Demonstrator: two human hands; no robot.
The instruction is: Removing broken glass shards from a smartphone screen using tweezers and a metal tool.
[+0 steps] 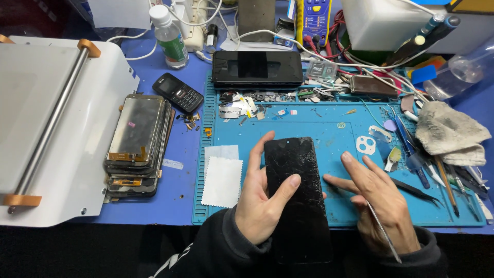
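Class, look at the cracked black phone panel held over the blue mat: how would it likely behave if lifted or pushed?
The cracked black phone panel looks thin and flat, so probably light and stiff. Its web of cracks suggests it is fragile and may shed shards if flexed. The glossy face seems slippery; the left hand grips its edge with the thumb laid across the face, while the right hand rests beside it.

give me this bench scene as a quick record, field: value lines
left hand: left hand grips cracked black phone, thumb on glass
right hand: right hand flat on blue mat, thin metal blade under the fingers
left of mat: stack of screens, small keypad phone
on mat: white wipe, tweezers
right edge: grey rag
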